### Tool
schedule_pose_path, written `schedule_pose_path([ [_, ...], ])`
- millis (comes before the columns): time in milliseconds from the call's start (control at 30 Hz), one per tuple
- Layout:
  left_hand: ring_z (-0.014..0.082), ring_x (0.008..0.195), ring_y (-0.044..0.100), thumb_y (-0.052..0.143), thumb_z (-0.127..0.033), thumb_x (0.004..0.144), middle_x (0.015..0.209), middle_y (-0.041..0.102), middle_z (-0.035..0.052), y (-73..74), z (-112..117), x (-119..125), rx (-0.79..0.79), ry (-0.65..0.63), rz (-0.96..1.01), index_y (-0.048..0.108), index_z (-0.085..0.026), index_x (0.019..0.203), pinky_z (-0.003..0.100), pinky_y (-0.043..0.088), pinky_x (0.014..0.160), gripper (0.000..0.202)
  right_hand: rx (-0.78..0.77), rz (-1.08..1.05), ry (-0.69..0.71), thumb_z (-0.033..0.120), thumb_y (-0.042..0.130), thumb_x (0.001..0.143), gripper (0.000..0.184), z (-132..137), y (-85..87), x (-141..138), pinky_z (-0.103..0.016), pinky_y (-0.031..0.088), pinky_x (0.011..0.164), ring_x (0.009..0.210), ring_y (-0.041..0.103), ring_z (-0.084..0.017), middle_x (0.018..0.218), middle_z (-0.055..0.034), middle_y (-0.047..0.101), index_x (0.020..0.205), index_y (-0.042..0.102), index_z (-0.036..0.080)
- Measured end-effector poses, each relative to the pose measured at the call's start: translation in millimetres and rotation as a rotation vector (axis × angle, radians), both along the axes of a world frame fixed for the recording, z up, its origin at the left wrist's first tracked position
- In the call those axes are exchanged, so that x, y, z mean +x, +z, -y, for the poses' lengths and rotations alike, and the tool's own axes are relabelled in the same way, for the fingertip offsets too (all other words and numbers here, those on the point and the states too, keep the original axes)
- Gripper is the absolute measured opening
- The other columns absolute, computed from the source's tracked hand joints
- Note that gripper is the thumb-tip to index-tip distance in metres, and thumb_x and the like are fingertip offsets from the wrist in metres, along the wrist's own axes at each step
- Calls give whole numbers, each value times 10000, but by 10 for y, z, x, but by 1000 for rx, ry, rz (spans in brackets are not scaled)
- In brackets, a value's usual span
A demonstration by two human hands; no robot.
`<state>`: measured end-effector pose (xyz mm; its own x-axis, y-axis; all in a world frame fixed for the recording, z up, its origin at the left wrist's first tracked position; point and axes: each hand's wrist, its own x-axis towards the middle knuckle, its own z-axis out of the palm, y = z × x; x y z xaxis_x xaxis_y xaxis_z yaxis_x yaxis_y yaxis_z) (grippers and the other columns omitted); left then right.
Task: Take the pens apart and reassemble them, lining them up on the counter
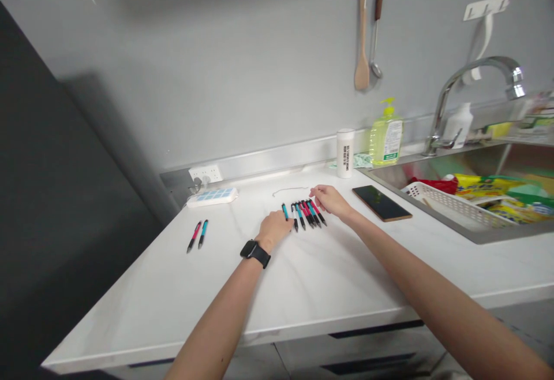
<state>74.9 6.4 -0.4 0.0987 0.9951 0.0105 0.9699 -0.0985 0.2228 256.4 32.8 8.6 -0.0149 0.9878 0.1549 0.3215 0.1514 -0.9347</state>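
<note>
A pink-and-black pen (194,237) and a teal-and-black pen (202,233) are lying at 10 o'clock on the white marble counter (329,287). The left hand (273,230) is reaching a slim row of teal and pink pens (305,213), long axes running toward 5 o'clock. Its curled fingers (286,224) are resting beside the row, and the right hand (331,202) is curving over the row's upper end; whether either has hold of a pen is hard to tell. A black smartphone (381,203) is lying to the right.

**Pens on the bench: loose row and separate pair**

Retractable pens (305,213), black barrels with teal or pink-red sections, about seven in all, lie flat side by side in a loose fan on the white marble-look bench (242,287), narrow ends toward the person. The leftmost, teal, sits slightly apart from the others. Well left of the row, a pink pen (194,237) and a teal pen (203,234) lie close together, angled alike.
</note>
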Motion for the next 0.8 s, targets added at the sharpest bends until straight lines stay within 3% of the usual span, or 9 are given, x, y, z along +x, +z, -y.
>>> schedule_pose_path([
  [300, 276, 930, 660, 440, -335, 825, 975, 686, 228, -2, 43, -30, 18, 15, -3, 665, -80, 950, 283, 453, 669, 362, -4, 22, -5, 245, 426, 871, 220, -13, -41, 33, -179, 262, 346, 327, 369, -51, 448, 45, 476, 742, 574, 145],
  [433, 291, 930, 660, 447, -322, 812, 978, 681, 242, 39, 38, -159, 28, 31, -11, 665, -64, 955, 297, 457, 680, 367, -12, 33, -16, 254, 435, 874, 214, -34, -66, 52, -176, 255, 347, 328, 369, -48, 454, 51, 474, 763, 578, 141],
  [567, 292, 968, 649, 447, -321, 814, 998, 678, 241, 190, -33, -567, 60, 129, -63, 659, -62, 978, 301, 462, 730, 372, -21, 45, -20, 242, 417, 881, 218, -28, -52, 54, -182, 242, 338, 328, 361, -50, 464, 50, 467, 765, 571, 140],
  [700, 291, 986, 642, 437, -287, 822, 1022, 676, 233, 376, -80, -1206, 81, 324, -120, 656, -62, 965, 297, 462, 736, 345, -19, 51, -7, 241, 417, 885, 220, -24, -46, 53, -180, 243, 340, 334, 363, -48, 466, 50, 460, 764, 569, 137],
  [800, 287, 982, 642, 445, -293, 822, 1006, 684, 223, 430, -40, -1625, 53, 424, -166, 656, -62, 957, 288, 460, 725, 340, -18, 48, 5, 231, 419, 885, 217, -33, -47, 50, -179, 246, 348, 335, 357, -46, 455, 55, 455, 764, 569, 135],
])
